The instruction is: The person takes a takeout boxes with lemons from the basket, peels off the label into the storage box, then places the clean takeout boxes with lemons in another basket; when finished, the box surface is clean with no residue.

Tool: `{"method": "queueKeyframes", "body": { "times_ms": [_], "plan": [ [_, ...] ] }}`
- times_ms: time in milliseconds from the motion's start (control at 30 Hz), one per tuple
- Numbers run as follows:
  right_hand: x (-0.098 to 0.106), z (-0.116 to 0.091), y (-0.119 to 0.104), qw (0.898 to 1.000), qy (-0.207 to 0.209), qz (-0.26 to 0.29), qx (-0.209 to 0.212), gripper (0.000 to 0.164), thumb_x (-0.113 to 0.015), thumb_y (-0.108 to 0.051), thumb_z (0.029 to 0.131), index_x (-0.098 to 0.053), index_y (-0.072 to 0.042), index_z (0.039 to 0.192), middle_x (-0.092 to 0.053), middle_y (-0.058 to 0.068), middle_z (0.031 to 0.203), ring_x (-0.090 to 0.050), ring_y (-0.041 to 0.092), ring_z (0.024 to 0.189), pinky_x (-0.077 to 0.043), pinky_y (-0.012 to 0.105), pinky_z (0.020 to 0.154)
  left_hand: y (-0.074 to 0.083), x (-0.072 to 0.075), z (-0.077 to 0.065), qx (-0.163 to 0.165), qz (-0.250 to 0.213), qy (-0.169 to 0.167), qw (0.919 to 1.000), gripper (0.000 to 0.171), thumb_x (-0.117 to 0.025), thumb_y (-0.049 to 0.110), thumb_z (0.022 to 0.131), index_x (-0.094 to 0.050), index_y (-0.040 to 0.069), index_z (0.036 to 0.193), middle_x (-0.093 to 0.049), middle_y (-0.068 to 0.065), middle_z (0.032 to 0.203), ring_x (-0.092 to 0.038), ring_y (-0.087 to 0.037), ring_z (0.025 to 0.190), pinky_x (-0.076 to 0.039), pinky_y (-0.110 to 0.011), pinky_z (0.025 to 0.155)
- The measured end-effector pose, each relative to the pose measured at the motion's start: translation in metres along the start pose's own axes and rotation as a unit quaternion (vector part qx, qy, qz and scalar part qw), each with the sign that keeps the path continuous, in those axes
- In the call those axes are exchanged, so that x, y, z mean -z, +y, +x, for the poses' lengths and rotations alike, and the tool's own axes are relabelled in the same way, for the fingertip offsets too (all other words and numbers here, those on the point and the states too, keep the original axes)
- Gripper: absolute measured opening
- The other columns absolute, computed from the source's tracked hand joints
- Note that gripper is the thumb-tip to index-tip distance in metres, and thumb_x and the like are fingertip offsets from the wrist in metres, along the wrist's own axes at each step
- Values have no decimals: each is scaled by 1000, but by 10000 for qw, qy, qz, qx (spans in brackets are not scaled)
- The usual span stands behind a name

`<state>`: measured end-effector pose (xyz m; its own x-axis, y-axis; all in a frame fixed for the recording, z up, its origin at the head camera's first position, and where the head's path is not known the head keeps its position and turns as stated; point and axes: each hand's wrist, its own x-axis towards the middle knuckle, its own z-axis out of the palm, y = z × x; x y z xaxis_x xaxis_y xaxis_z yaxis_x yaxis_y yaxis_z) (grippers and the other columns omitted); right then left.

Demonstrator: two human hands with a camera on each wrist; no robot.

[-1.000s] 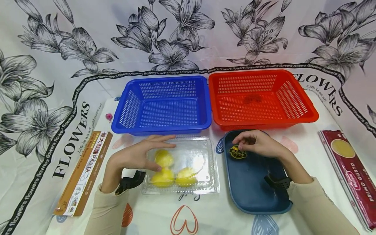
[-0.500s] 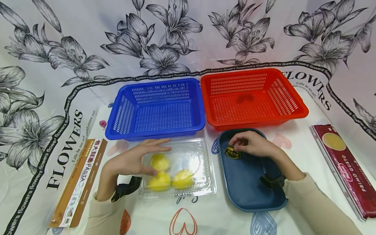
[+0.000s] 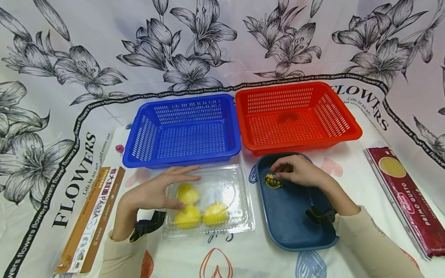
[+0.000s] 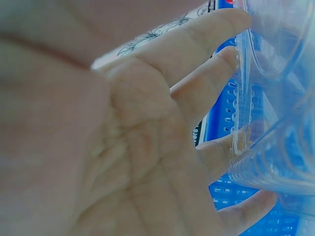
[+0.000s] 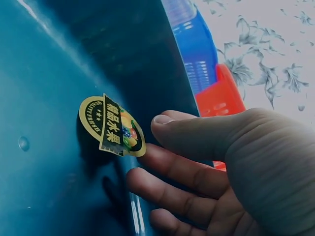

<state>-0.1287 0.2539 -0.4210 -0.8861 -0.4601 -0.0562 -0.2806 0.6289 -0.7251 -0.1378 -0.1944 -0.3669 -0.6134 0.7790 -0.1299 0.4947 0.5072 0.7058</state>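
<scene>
My left hand (image 3: 151, 193) lies at the left side of a clear plastic clamshell box (image 3: 240, 200), fingers extended and spread, thumb over the lid. In the left wrist view, its fingertips reach the edge of the box (image 4: 275, 162). Inside the box sit three yellow, lemon-like rounded things (image 3: 187, 216). My right hand (image 3: 304, 172) is over the far left part of a dark blue tray (image 3: 295, 227). Its fingers are curled, with the index fingertip at the edge of a black-and-gold fruit sticker (image 5: 110, 125). The sticker is tilted and casts a shadow on the tray.
A blue basket (image 3: 194, 143) and a red basket (image 3: 274, 131) stand side by side behind the box and tray. A brown pasta box (image 3: 92, 220) lies at the left, a dark red pasta pack (image 3: 405, 200) at the right. Flower-printed cloth (image 3: 194, 42) covers the back.
The head view has shifted, so everything sits slightly further left in it. The sticker's tilt has changed slightly under the right fingers. The left hand stays at the clamshell box.
</scene>
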Motion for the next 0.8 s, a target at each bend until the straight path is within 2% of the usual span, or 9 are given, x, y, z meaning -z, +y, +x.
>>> {"method": "queueKeyframes", "body": {
  "times_ms": [333,600,700,800],
  "plan": [
    [5,-3,-6,9995,120,293,-29,20,-72,-5,92,-75,-7,111,-77,6,105,-68,16,89,-58,25,78,-2,-1,-1,-8,-12,16,10000,77,-85,11,78,-55,18,148,-32,-1,167,-23,-36,155,-25,-69,118],
    [20,-3,-19,9969,371,684,97,18,-75,-16,92,-76,-14,110,-76,11,107,-65,17,86,-56,25,75,-1,0,-3,-8,72,103,9999,76,-85,13,78,-54,19,148,-32,-2,167,-24,-39,154,-24,-71,118],
    [30,-6,-25,9951,512,833,119,17,-74,-19,94,-76,-18,111,-76,9,109,-68,17,89,-57,25,78,0,0,-4,-29,37,116,9999,75,-84,14,79,-54,18,148,-33,-4,167,-23,-42,154,-23,-72,117],
    [43,-12,-29,9927,784,919,60,20,-72,-20,96,-75,-16,114,-76,2,109,-69,15,94,-58,24,82,1,-1,-4,-48,16,102,9999,74,-83,15,80,-54,18,148,-33,-5,167,-22,-45,154,-22,-74,117]
  ]
}}
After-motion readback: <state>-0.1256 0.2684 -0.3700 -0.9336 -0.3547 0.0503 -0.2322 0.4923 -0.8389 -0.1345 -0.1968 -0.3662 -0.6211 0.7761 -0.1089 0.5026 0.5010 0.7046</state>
